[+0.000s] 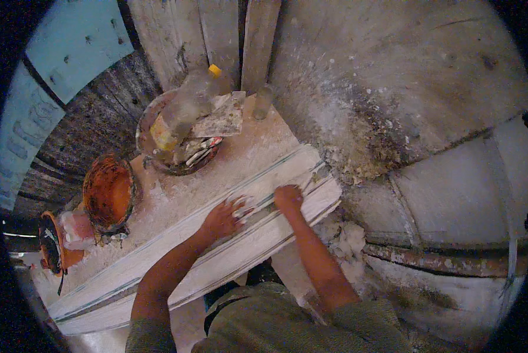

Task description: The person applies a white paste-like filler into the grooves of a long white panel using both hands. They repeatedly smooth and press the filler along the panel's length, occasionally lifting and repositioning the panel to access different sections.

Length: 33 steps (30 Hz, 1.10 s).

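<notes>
A long white ribbed strip, like a plaster moulding [175, 276], lies slantwise across the table with dark lines along its grooves. My left hand [224, 219] rests over its middle, fingers spread and holding nothing that shows. Just to the right, near the strip's far right end, my right hand [288, 199] is closed with its knuckles up, low over a grey groove. Whatever its fingers hold, if anything, is hidden beneath them.
The dusty table [249, 150] bears a round basin [184, 170] holding a clear yellow-capped bottle [184, 112] and tools. A clear jar [264, 103] stands at the corner. Left are an orange-lined bucket [110, 194], a pinkish tub [78, 229] and another orange container [70, 257]. A splattered wall [358, 106] rises right.
</notes>
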{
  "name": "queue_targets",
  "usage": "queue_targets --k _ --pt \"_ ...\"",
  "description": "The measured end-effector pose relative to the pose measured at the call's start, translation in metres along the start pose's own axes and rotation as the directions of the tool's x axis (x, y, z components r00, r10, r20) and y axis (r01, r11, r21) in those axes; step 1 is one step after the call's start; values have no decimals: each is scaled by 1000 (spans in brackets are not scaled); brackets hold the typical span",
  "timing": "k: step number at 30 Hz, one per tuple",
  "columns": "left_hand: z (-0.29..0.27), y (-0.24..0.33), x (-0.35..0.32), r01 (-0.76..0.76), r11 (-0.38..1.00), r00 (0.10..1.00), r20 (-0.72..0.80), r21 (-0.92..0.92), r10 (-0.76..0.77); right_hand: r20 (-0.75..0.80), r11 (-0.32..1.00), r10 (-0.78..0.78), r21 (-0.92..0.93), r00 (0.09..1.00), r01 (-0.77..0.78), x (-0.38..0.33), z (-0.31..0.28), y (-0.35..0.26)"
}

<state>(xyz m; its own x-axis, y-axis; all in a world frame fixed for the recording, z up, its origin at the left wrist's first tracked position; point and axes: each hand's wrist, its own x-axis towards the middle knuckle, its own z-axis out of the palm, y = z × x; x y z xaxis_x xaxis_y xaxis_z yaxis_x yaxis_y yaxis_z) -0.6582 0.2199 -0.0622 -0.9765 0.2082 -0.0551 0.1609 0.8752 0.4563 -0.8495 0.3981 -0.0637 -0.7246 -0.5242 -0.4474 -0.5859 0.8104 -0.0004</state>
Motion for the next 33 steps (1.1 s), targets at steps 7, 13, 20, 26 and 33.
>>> queue_targets --k 7,13,20,26,33 --pt "40 22 181 -100 967 985 -116 232 130 -260 948 -144 -312 955 58 68 -47 145" --pt "48 28 215 73 996 973 -225 53 -60 -164 917 -179 -385 970 104 100 -14 154" --pt "26 17 42 361 932 932 23 17 -361 135 953 -288 -57 948 298 -14 64 -12" --pt "8 46 -144 719 692 693 15 66 -721 147 731 -678 27 720 682 -75 70 -113" --pt "14 75 -211 917 353 315 -203 -188 -927 103 956 -291 -19 951 294 2 32 -81"
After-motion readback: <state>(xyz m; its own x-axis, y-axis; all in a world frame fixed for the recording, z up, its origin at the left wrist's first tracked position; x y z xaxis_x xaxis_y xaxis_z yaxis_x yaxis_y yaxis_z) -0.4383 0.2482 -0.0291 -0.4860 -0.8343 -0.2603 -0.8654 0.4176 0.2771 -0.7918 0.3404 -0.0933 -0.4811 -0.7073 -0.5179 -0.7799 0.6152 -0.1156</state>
